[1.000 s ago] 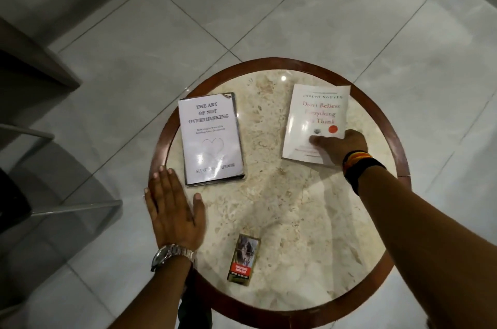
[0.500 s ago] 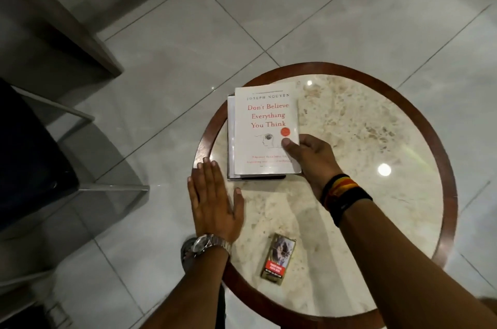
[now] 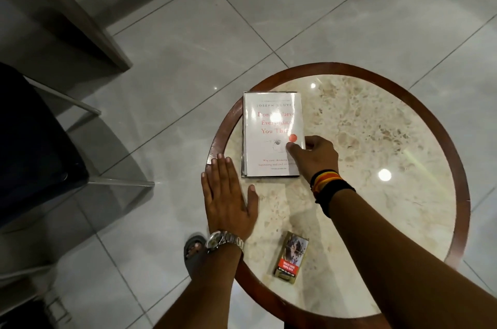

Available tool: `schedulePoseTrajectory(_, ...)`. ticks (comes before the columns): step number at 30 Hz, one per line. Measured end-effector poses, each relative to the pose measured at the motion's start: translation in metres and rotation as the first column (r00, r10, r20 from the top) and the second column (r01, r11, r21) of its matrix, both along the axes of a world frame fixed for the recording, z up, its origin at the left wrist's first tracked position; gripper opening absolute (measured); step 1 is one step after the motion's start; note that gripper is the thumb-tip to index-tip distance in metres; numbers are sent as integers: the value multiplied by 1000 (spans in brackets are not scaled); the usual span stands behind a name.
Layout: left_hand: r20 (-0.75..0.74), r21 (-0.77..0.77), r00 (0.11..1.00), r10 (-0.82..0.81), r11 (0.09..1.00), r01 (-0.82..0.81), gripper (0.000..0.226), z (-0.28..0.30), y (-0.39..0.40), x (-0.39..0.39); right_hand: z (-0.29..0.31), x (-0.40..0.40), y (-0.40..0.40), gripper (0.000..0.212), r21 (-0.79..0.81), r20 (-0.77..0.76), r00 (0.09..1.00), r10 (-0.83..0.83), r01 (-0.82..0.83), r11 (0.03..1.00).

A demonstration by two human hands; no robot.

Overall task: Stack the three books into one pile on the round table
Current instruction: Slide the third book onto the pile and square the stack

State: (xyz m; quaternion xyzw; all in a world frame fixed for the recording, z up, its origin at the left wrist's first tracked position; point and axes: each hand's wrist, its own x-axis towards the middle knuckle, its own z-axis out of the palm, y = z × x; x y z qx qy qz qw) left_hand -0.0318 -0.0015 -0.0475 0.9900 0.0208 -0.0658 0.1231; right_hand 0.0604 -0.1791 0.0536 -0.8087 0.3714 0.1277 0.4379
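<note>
The right hand pinches the top book's edge, squaring the pile; left hand lies spread flat on the desk beside it; next, release.

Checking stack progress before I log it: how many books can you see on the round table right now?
2 for sure: the white "Don't Believe Everything You Think" paperback, and edges of another book directly beneath it, at the marble table's left side. A third may be hidden underneath.
</note>
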Motion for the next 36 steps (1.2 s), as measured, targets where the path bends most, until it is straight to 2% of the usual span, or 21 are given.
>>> schedulePoseTrajectory(3, -38, -83, 999, -7, 997, 4, 78, 7, 3, 0, -2, 1, 3, 30, -3, -2, 1000, -21, 21, 1000)
schedulePoseTrajectory(5, -71, -243, 997, 44, 968, -60, 71, 18, 3, 6, -2, 1, 2, 32, 3, -5, 999, -38, 38, 999)
schedulePoseTrajectory(7, -97, -413, 982, 160, 892, -186, 64, 36, -3, 21, -2, 2, 2, 32, 14, -4, 999, -46, 46, 999)
schedulePoseTrajectory(9, -137, -504, 961, 240, 818, -276, 58, 55, -17, 42, 0, 3, 2, 32, 23, -5, 998, -69, 69, 997)
schedulePoseTrajectory(11, -239, -568, 934, 265, 742, -356, 56, 71, -35, 66, 2, 5, 3, 32, 33, -5, 995, -99, 99, 994)
schedulePoseTrajectory(14, -397, -590, 866, 304, 638, -494, 59, 88, -57, 93, 5, 9, 6, 33, 41, -17, 994, -112, 112, 993)
schedulePoseTrajectory(18, -455, -575, 813, 364, 577, -580, 62, 97, -65, 107, 5, 15, 6, 43, 37, -36, 990, -135, 136, 990)
schedulePoseTrajectory(20, -522, -595, 762, 383, 476, -647, 57, 96, -59, 114, 0, 16, 2, 53, 78, -77, 986, -147, 153, 985)
schedulePoseTrajectory(22, -589, -619, 714, 378, 357, -700, 44, 96, -49, 123, -5, 16, -4, 52, 160, -94, 982, -165, 178, 971)
schedulePoseTrajectory(25, -680, -628, 682, 268, 268, -731, 8, 96, -37, 133, -5, 13, -17, 47, 326, -135, 972, -192, 226, 918)
schedulePoseTrajectory(26, -719, -624, 664, 207, 229, -747, 4, 97, -34, 135, -3, 11, -23, 46, 382, -151, 969, -197, 241, 892)
schedulePoseTrajectory(28, -762, -622, 638, 107, 151, -768, 17, 99, -34, 135, 5, 7, -35, 43, 487, -160, 969, -189, 244, 839)
schedulePoseTrajectory(30, -733, -659, 674, 87, 156, -736, 33, 105, -40, 132, 16, 4, -49, 42, 553, -102, 980, -173, 200, 809)
schedulePoseTrajectory(32, -643, -738, 761, 90, 192, -647, 43, 114, -53, 129, 28, 2, -64, 48, 543, 1, 986, -166, 139, 828)
schedulePoseTrajectory(34, -504, -827, 859, 88, 239, -509, 45, 124, -71, 127, 42, 1, -83, 45, 443, 156, 981, -114, 33, 896)
schedulePoseTrajectory(36, -312, -885, 947, 73, 339, -318, 45, 131, -90, 123, 52, -4, -98, 39, 330, 291, 957, -20, -81, 940)
